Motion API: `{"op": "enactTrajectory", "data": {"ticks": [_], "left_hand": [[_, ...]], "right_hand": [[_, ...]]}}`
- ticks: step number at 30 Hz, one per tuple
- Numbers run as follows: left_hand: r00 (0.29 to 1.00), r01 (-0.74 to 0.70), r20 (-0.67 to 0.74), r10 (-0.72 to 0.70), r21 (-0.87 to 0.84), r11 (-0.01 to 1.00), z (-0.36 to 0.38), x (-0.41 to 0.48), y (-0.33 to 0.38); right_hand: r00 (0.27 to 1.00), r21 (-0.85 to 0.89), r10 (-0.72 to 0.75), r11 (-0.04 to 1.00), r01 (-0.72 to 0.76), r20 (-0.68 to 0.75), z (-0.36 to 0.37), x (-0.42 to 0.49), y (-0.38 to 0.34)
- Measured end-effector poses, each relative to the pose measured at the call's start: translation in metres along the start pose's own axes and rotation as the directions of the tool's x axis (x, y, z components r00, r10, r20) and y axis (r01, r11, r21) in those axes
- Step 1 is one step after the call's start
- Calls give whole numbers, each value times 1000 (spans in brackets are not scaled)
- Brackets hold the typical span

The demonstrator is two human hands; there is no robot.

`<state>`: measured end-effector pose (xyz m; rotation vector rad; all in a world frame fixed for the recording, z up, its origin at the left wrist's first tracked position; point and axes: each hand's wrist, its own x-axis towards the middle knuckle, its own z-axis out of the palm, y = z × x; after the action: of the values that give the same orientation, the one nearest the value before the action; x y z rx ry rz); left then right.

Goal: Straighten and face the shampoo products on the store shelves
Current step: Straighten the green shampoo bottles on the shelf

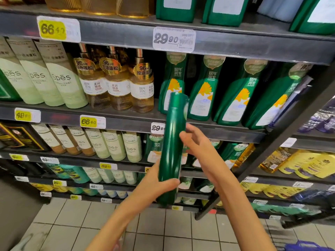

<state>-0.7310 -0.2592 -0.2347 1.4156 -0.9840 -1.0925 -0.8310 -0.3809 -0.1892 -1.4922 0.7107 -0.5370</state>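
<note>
Holding a green shampoo bottle (171, 147) nearly upright, cap up, in front of the shelves and clear of them; gripping its lower part with the left hand (163, 185), thumb laid across the front; clasping its right edge at mid-height with the right hand (195, 142), thumb on the near side, fingertips hidden behind; narrow side turned to the camera, label barely seen; behind the cap, on the middle shelf (126, 122), a row of matching green bottles (203, 89) with labels forward; left of those, amber bottles (117, 84), then pale green tubes (59, 77); on the shelf edge above, a white price tag (174, 39); below, tiled floor (90, 223).
</note>
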Motion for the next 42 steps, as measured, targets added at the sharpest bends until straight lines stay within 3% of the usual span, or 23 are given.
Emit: {"op": "enactTrajectory", "data": {"ticks": [1,3,5,7,9,12,15,19,22,24,27,32,37,40,42], "left_hand": [[989,53,147,-26,-187,981,-5,-4,2],[891,164,451,55,-431,887,-10,-10,3],[839,235,541,64,-467,853,-15,-13,6],[890,266,449,-77,-375,888,-18,-12,12],[939,231,322,-124,-320,919,-23,-6,4],[980,116,182,-76,-223,968,-27,0,-3],[996,57,82,-39,-233,971,-27,0,-7],[999,-26,-25,21,-218,976,-24,-1,-15],[1000,6,0,-6,-182,983,-29,2,-17],[1000,18,26,-16,-58,998,-37,6,-18],[999,-52,10,51,144,988,-42,14,-16],[980,-140,-88,179,333,932,-36,20,-22],[980,-136,-98,173,307,942,-37,14,-16],[998,-52,-15,57,216,975,-44,-1,-6],[999,41,28,-43,73,996,-43,-12,-1]], "right_hand": [[997,31,58,998,-60,58,-1,1,0],[973,186,131,968,-167,190,0,0,6],[965,377,128,902,-209,228,3,-1,10],[978,461,90,871,-170,190,2,-1,14],[988,410,39,907,-98,149,2,-1,13],[993,213,-11,977,-14,115,6,-1,17],[993,161,-59,986,42,101,9,-2,22],[980,-4,-29,1000,30,197,12,-10,33],[981,-59,-29,997,40,190,16,-14,41],[985,-58,-33,997,44,171,16,-12,45],[986,-40,-78,996,84,145,18,-12,55],[983,-8,-149,989,151,107,21,-13,60],[979,-116,-124,983,144,161,16,-15,51],[966,-227,19,973,41,257,5,-14,41],[943,-202,126,977,-64,309,4,-17,35]]}}
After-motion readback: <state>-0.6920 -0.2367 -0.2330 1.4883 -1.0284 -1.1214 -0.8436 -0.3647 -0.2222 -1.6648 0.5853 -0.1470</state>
